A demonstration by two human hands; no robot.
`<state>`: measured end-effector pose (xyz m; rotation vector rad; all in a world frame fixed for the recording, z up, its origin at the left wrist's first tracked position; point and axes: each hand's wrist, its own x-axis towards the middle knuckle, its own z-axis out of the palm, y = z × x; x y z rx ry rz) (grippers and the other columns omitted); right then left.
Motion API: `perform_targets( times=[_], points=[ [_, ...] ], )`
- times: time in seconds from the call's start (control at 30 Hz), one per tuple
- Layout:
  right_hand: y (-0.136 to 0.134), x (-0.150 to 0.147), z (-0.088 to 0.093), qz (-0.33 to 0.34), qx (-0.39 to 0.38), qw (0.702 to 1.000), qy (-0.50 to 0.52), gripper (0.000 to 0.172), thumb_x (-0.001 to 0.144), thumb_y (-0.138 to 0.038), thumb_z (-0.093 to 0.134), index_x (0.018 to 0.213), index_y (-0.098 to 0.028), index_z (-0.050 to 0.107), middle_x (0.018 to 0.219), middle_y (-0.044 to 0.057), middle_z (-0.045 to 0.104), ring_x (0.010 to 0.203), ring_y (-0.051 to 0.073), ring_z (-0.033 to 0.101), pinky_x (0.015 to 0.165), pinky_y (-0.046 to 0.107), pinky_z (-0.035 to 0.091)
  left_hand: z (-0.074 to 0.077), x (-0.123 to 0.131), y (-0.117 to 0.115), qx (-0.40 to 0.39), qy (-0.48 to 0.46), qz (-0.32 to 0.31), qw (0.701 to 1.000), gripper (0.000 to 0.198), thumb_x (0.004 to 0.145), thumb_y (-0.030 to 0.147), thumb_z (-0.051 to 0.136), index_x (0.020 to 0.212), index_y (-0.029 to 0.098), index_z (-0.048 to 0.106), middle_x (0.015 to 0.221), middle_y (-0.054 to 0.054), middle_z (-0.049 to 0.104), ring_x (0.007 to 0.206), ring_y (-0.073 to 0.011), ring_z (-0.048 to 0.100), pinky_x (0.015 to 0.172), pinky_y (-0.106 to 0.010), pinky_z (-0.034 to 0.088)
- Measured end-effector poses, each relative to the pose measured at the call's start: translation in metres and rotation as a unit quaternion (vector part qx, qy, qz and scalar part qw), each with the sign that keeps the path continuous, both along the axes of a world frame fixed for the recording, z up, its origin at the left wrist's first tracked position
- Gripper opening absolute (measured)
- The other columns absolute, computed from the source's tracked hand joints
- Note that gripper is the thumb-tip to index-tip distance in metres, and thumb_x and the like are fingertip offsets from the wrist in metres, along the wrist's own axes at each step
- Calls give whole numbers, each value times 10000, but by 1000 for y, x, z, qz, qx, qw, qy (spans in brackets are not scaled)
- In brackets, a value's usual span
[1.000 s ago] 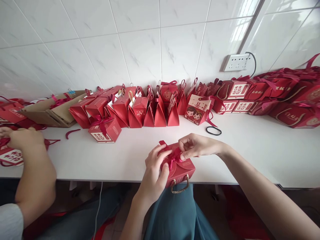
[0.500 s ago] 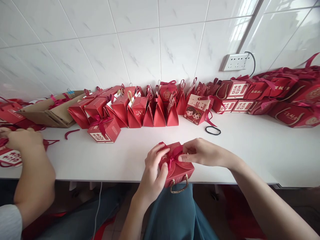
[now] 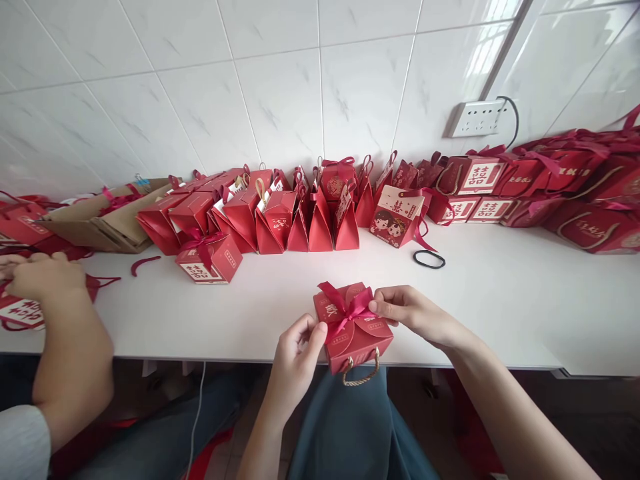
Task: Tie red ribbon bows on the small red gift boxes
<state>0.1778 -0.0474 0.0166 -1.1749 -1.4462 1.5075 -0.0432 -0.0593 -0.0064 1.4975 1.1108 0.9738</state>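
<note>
A red gift box [image 3: 357, 347] with a twisted rope handle sits at the table's front edge, the handle hanging toward me. Across its lid a crimson ribbon [image 3: 356, 305] is tied in a bow. My left hand [image 3: 299, 350] is closed at the box's left side, thumb and finger pinching at a ribbon tail; the thumb partly hides the grip. On the right, my right hand [image 3: 407, 310] pinches the bow's right part between thumb and fingertips.
Red gift boxes [image 3: 320, 227] line the wall, with more stacked at right [image 3: 590, 200]. A bowed box [image 3: 210, 260], black band [image 3: 429, 259], ribbon scrap [image 3: 145, 265] and cardboard carton [image 3: 100, 220] are nearby. A co-worker's arm [image 3: 70, 333] handles a box at left.
My left hand has slid off the lid toward the box's left side, uncovering the bow. My right hand has shifted slightly right, and the bow now stands fuller.
</note>
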Motion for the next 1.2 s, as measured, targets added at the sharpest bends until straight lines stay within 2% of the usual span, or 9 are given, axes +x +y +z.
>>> perform_targets(
  times=[0.17,0.43,0.63,0.83,1.1,1.2],
  points=[
    [1,2,-9,-10,-18,999,51,431,751,-543,678,643,-161,510,619,-36,401,603,102,336,590,265,273,-9,-1,6,16,-32,-17,999,366,895,423,454,637,202,320,624,45,289,579,-104,268,541,-230,268],
    [3,-2,-17,-16,-37,988,148,485,731,-560,690,584,-184,421,584,-60,312,553,84,221,546,268,195,-17,2,9,21,-64,-24,997,357,906,433,436,654,198,345,646,38,316,588,-105,270,546,-228,284],
    [5,0,-28,-15,-41,985,165,513,730,-547,694,561,-202,354,542,-82,250,515,71,176,524,267,146,-20,2,11,11,-86,-24,996,351,892,439,448,653,198,357,664,24,356,620,-116,311,579,-236,315],
    [4,3,-37,-11,-49,983,175,511,701,-526,727,557,-199,362,531,-89,239,499,63,153,507,261,119,-17,1,11,13,-53,-23,998,368,876,483,433,653,203,352,657,23,354,616,-120,313,580,-239,322],
    [1,-1,-48,-43,-42,980,189,542,681,-569,717,563,-211,328,522,-98,213,487,61,128,493,245,134,-25,3,15,31,-52,-17,998,385,866,502,421,636,205,334,662,16,357,618,-124,321,585,-245,331],
    [-1,2,-50,-41,-31,982,183,528,706,-571,701,565,-205,348,521,-90,244,487,65,168,499,244,174,-23,2,16,30,-47,-17,998,376,862,481,419,625,205,322,651,20,341,609,-121,310,577,-246,321]
  ],
)
